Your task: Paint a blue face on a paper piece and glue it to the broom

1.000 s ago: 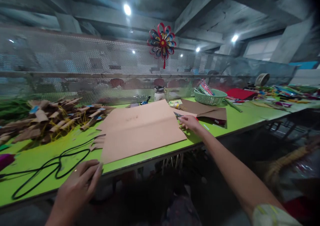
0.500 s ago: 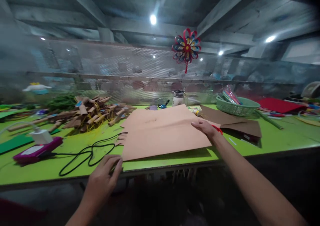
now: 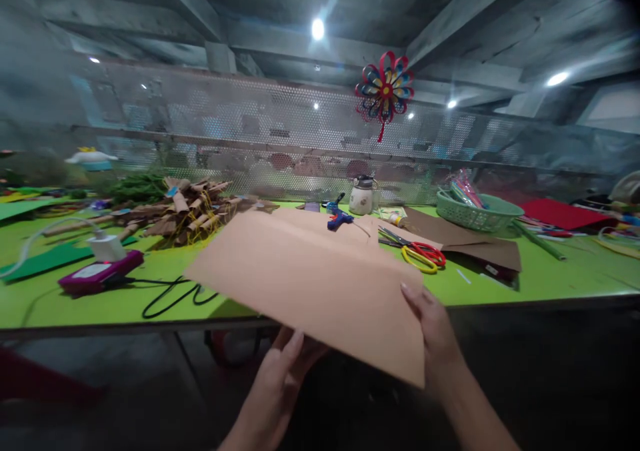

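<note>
A large sheet of brown kraft paper (image 3: 300, 278) hangs tilted over the front edge of the green table. My right hand (image 3: 433, 321) grips its right edge, thumb on top and the other fingers behind. My left hand (image 3: 285, 371) holds the near edge from below, its thumb at the rim and its fingers under the sheet. Beyond the paper lie a blue glue gun (image 3: 340, 220), red-handled scissors (image 3: 434, 254) and yellow-handled scissors (image 3: 417, 262). Another brown sheet (image 3: 300, 219) lies flat beneath the glue gun.
Left on the green table (image 3: 475, 288) are a purple power strip (image 3: 100, 272) with a black cord and a pile of brown paper rolls (image 3: 193, 211). A white jar (image 3: 362, 196) stands at the back, a green basket (image 3: 480, 212) to the right. A flower ornament (image 3: 386, 91) hangs above.
The brown sheet has been lifted off the table and drawn toward me, uncovering the glue gun and both scissors. My left hand has moved right and taken its near edge.
</note>
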The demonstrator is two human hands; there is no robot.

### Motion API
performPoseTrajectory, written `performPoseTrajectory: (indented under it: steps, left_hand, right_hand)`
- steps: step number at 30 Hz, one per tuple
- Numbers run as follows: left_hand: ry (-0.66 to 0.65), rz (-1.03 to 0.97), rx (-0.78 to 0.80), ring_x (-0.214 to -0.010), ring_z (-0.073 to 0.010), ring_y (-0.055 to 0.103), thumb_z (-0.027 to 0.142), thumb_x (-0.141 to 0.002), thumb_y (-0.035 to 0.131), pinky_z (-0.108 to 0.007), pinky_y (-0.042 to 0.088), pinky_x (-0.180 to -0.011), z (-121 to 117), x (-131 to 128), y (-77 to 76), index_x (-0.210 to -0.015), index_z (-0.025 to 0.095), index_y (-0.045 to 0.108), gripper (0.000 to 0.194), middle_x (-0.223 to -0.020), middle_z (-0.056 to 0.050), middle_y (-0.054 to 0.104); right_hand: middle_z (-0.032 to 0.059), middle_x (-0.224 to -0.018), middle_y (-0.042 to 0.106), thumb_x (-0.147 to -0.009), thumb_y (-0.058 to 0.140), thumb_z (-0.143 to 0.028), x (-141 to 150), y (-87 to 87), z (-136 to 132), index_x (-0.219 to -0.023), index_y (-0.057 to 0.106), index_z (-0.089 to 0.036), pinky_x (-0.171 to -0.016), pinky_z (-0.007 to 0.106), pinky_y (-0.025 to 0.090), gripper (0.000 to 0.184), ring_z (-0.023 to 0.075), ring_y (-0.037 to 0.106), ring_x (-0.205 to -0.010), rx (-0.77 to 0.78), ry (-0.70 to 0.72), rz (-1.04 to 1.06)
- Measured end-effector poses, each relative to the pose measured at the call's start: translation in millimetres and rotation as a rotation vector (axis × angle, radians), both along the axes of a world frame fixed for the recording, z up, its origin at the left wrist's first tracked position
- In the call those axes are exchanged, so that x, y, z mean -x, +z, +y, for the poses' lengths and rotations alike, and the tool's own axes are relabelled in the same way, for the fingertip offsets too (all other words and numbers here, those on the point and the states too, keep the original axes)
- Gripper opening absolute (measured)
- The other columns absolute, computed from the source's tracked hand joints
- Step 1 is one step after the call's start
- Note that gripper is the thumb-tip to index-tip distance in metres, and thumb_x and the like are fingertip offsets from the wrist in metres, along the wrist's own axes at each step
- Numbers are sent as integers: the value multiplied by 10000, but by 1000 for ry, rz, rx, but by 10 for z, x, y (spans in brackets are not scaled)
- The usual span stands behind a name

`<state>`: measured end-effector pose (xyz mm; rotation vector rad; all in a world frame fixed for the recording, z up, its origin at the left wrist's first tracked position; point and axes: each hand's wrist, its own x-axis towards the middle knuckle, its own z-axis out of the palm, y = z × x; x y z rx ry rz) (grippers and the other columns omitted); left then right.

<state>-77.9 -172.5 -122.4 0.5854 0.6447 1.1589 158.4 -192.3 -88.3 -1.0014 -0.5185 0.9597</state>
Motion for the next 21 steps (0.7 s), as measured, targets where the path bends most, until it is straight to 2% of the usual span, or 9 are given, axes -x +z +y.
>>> performPoseTrajectory:
  steps: [2, 6, 11, 14, 17, 21]
  left_hand:
    - [78, -8, 138, -1120, -294, 677, 231, -827, 716, -410, 570, -965, -21, -51, 35, -1165, 159, 682, 347, -1113, -117, 744]
    - [159, 45, 278, -1021, -260, 721, 127, -897, 597, -375, 585, -943, -75, -5, -11, -1197, 95, 658, 308, -1077, -137, 754]
    - [147, 113, 348, -929, -261, 746, 112, -897, 600, -378, 604, -909, -79, 201, -99, -1179, 58, 670, 295, -1080, -157, 752]
    - [125, 139, 356, -935, -277, 746, 110, -878, 623, -391, 607, -904, -27, 354, -87, -1192, 56, 670, 322, -1067, -161, 755]
    - [114, 151, 359, -929, -292, 747, 122, -874, 633, -411, 608, -902, 26, 473, -69, -1210, 56, 664, 344, -1041, -167, 760]
    - [113, 140, 359, -921, -295, 749, 149, -886, 630, -418, 609, -895, 41, 511, -88, -1211, 58, 663, 339, -1027, -172, 761]
  right_hand:
    - [80, -926, 801, -649, 847, -345, 187, -183, -213, -971, 732, -197, -750, 449, 621, 372, 339, 751, -906, 51, -16, 59]
    - [96, -922, 802, -653, 861, -341, 342, -425, -460, -934, 758, -176, -772, 432, 614, 342, 330, 749, -919, 141, 89, 107]
    - [113, -963, 798, -654, 856, -395, 259, -456, -456, -879, 782, -158, -834, 435, 601, 335, 336, 737, -970, 156, 163, 144]
    - [115, -979, 796, -672, 841, -426, 192, -444, -384, -900, 790, -157, -862, 449, 593, 357, 341, 733, -986, 162, 161, 122]
    - [120, -969, 796, -689, 839, -391, 176, -475, -338, -912, 796, -144, -859, 446, 596, 335, 332, 745, -949, 206, 216, 93]
    - [128, -999, 791, -679, 850, -394, 213, -537, -342, -930, 800, -143, -844, 457, 602, 359, 338, 740, -966, 229, 252, 89]
